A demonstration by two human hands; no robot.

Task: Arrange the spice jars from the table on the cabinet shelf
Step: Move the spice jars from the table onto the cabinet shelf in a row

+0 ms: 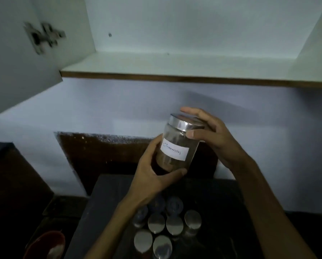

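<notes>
A glass spice jar (177, 146) with a steel lid and a white label reading "Cinnamon" is held up in front of the wall, tilted slightly. My left hand (152, 174) grips its lower body from the left and below. My right hand (210, 133) curls over the lid from the right, thumb on the lid's rim. Below, several more steel-lidded jars (165, 225) stand clustered on the dark table (104, 202). The white cabinet shelf (175, 66) above holds nothing.
The cabinet door (16, 58) hangs open at the upper left, its hinge showing. A brown-edged shelf front runs across the view. A red bowl (48, 245) sits at the lower left beside the table. A dark brown panel is on the wall behind the jar.
</notes>
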